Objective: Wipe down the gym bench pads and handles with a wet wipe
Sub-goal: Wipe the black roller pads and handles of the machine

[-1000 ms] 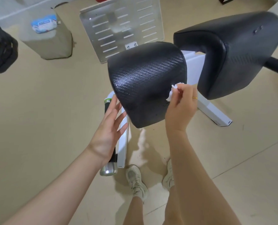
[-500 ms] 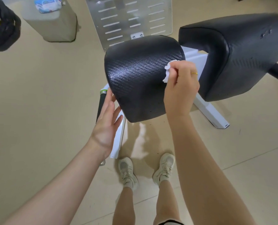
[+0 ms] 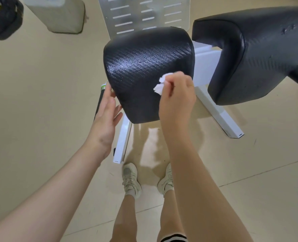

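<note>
Head view: at frame centre sits the near bench pad [image 3: 148, 67], black and woven-textured. The right hand [image 3: 177, 100] pinches a crumpled white wet wipe [image 3: 160, 85] in a curled grip, pressing it on the pad's lower right face. The left hand [image 3: 106, 112], fingers straight and spread, lies against the pad's lower left edge, in front of a black handle [image 3: 100, 100]. A second pad [image 3: 252, 55] fills the upper right. White frame legs [image 3: 219, 116] stand on the beige floor [image 3: 40, 102]; two sneakers [image 3: 131, 180] show at lower centre.

No text, label or number shows clearly enough to read.
</note>
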{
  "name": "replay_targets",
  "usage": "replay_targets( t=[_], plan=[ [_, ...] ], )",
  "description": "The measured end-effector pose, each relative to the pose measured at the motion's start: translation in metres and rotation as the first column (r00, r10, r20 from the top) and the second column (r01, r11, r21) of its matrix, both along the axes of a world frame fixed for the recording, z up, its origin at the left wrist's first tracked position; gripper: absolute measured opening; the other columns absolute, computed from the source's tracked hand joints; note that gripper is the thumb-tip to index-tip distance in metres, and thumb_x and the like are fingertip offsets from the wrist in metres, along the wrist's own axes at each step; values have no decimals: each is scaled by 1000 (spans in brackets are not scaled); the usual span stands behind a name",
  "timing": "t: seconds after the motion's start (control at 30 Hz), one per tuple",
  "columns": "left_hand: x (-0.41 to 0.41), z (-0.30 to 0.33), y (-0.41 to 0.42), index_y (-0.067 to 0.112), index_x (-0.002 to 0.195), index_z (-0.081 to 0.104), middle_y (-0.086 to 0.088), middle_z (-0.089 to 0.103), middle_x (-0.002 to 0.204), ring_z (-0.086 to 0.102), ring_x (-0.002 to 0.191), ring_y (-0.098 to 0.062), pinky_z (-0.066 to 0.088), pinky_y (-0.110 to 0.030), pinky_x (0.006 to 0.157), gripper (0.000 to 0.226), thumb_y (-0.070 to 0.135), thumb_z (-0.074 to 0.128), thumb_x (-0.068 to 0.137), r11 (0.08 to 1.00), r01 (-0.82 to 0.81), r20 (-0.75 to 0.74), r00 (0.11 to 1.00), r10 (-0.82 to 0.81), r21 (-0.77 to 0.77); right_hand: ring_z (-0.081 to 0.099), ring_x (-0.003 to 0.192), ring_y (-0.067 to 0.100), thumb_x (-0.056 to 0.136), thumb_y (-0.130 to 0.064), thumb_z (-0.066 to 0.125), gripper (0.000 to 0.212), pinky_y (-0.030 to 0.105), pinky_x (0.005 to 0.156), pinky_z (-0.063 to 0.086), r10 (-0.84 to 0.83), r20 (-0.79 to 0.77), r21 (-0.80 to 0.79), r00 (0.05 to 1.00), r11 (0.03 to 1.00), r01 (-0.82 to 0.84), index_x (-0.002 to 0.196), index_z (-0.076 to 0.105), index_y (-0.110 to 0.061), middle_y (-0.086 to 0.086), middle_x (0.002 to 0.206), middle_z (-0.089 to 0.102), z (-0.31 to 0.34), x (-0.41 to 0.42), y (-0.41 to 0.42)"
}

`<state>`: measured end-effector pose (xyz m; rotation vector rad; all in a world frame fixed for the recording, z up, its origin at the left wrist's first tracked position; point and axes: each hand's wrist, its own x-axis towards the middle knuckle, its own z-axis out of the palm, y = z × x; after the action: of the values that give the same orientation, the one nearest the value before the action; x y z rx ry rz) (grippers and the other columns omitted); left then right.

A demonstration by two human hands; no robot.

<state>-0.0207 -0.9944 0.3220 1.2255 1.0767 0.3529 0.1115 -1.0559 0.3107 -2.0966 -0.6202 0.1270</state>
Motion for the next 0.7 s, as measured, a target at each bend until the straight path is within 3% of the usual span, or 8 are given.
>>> replay_targets(
  t=[0.07,0.2,0.33,0.4,0.47,0.53,0.6,0.7],
  plan=[
    [0,3,1,45,143,20,20,37,144,46,126,-6,33,-25,105,43,41,21,100,1000,2,-4,1000,-2,-7,36,75,8,89,-6,44,18,-4,69,30,59,-52,-28,997,998,-60,91,61,-2,6,90,49,4,1,2],
    [-1,12,3,49,142,17,32,36,137,42,128,-5,29,-30,109,43,45,20,99,999,39,-30,999,-40,-34,35,68,4,85,4,53,11,-6,66,30,-103,3,-5,995,995,103,77,59,0,16,84,59,-14,-16,-9],
    [-3,18,3,50,142,8,50,36,114,36,128,-2,25,-29,109,51,51,19,92,990,143,-36,989,-143,-9,41,65,5,86,3,50,13,4,62,36,-175,-194,-44,965,985,170,78,58,-2,15,87,57,-24,-40,-8],
    [-8,19,4,53,139,9,55,37,111,34,130,0,25,-29,109,55,55,21,86,985,171,-15,985,-172,-14,43,64,6,88,-1,48,13,8,63,39,-116,-238,-25,964,993,114,81,58,-4,6,90,54,-16,-55,0],
    [-10,19,3,56,137,10,54,37,117,32,132,1,26,-27,108,47,51,18,92,981,192,-6,981,-192,-5,43,62,3,90,-7,44,12,3,60,37,-39,-297,-34,954,999,31,84,55,-8,-16,84,52,-14,-66,11],
    [-10,20,3,56,135,13,51,37,121,33,132,3,28,-19,105,43,48,20,93,979,205,6,979,-205,14,45,63,0,89,-12,42,12,1,57,35,18,-230,-130,973,990,-49,82,51,-13,-25,73,53,-15,-73,18],
    [-11,20,3,56,134,13,55,37,116,34,131,4,30,-20,104,45,55,22,90,976,217,-3,976,-217,21,39,66,3,89,-7,45,10,3,61,33,102,-192,-90,976,989,-121,85,54,-10,-16,80,50,-9,-72,14],
    [-15,20,5,55,138,7,60,35,110,34,130,2,24,-30,106,51,59,19,89,968,250,-18,968,-250,13,41,62,6,87,-1,51,7,3,61,32,-141,-274,-132,951,985,108,83,57,-2,5,88,51,-24,-57,-7]
  ],
)
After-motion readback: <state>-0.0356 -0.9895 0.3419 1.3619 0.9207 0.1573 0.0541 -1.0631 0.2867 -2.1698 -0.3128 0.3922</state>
